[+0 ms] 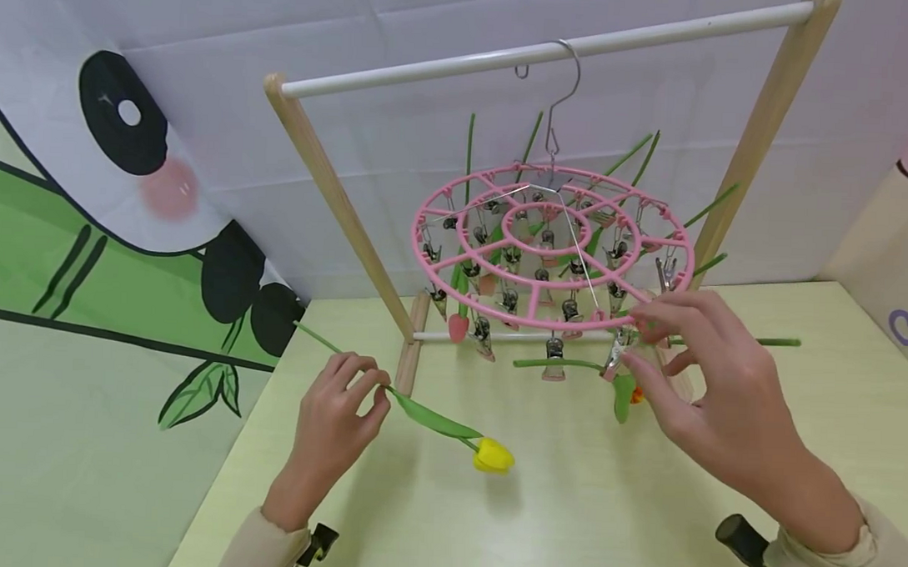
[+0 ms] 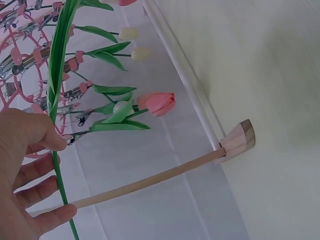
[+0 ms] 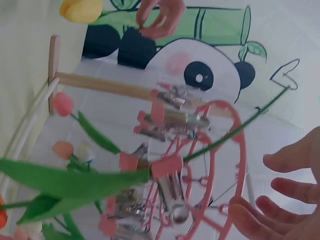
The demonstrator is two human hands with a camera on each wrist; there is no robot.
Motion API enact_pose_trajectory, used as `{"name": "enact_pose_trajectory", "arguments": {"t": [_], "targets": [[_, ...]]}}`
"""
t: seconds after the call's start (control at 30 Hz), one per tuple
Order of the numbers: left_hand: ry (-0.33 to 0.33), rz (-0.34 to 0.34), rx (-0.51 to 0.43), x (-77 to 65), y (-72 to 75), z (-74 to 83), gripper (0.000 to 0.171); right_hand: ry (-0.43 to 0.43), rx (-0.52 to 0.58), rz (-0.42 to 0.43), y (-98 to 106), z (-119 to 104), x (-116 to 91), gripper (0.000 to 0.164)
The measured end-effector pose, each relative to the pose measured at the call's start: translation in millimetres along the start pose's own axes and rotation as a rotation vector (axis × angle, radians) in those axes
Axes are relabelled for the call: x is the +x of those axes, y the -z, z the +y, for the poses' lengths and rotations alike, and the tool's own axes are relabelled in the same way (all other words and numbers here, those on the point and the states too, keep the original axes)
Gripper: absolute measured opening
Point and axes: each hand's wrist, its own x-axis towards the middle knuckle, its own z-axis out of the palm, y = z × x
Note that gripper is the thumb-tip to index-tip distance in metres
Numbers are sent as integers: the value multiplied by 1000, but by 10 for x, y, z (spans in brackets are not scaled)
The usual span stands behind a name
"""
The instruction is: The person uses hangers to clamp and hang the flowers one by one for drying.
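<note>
My left hand (image 1: 340, 430) pinches the green stem of a yellow tulip (image 1: 495, 456), whose bloom points right. In the left wrist view the stem (image 2: 61, 182) passes between the thumb and fingers. My right hand (image 1: 728, 393) is at the near right rim of a pink round clip hanger (image 1: 535, 290), thumb and fingers spread. In the right wrist view its fingers (image 3: 250, 215) stand apart from a metal clip (image 3: 172, 195) that grips a tulip stem beside a broad leaf (image 3: 75, 180). That tulip's orange bloom (image 1: 637, 395) is partly hidden behind its leaf in the head view.
The hanger's metal hook (image 1: 566, 95) hangs from a white bar (image 1: 447, 65) on a wooden frame (image 1: 343, 221). Several tulips, among them a pink one (image 2: 161, 104), hang upside down from its clips. Behind is a cloth with a panda print (image 1: 122, 113); below, a pale table (image 1: 566, 513).
</note>
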Motion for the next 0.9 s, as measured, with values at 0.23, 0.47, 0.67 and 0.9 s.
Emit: {"name": "enact_pose_trajectory", "arguments": {"t": [0.23,0.47,0.67,0.9], "targets": [[-32,26,10,47,54,94,9,72,91,-50,-202,-267,-173,31],[-93,101,-16,72,62,134,9,4,70,-155,-377,-281,-307,30],[-142,159,-35,99,69,160,15,-20,51,-149,-439,-278,-328,51],[-193,195,-28,136,89,192,23,-61,-4,-89,-479,-299,-356,51]]}}
